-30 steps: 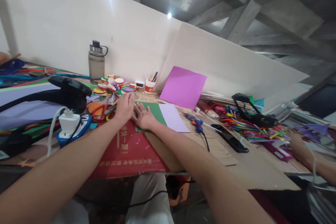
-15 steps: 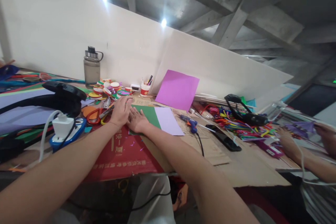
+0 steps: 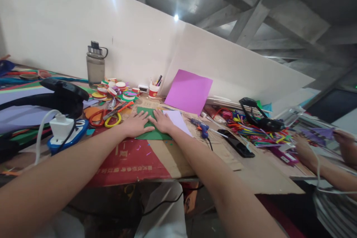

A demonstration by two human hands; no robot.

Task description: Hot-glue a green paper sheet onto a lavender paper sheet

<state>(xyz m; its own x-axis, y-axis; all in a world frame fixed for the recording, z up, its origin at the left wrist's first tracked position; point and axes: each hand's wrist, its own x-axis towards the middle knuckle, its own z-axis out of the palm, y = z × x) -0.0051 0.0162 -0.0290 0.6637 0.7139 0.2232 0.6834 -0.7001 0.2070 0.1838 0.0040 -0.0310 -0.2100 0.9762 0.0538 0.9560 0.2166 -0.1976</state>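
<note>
Both my hands lie flat on a green sheet of paper (image 3: 154, 135) in the middle of the table. My left hand (image 3: 136, 124) has its fingers spread over the sheet's left part. Over its right part rests my right hand (image 3: 161, 121), fingers apart, its thumb close to my left fingertips. A pale lilac sheet (image 3: 178, 121) shows beyond my right wrist, beside the green one. Orange-handled scissors (image 3: 97, 118) and a yellow-handled pair (image 3: 113, 119) lie just left of my left hand. A blue glue gun (image 3: 203, 130) is to the right.
A water bottle (image 3: 95, 65), paper rolls (image 3: 121, 86) and a pen cup (image 3: 153, 91) stand behind. A purple sheet (image 3: 189, 89) leans on the wall. A phone (image 3: 237, 144) lies right, a power strip (image 3: 68, 137) left. Another person's hand (image 3: 305, 152) is at far right.
My right hand has moved right across the green paper. My left hand has come down flat with its fingers spread. More of the green now shows between them, and the view has tilted slightly.
</note>
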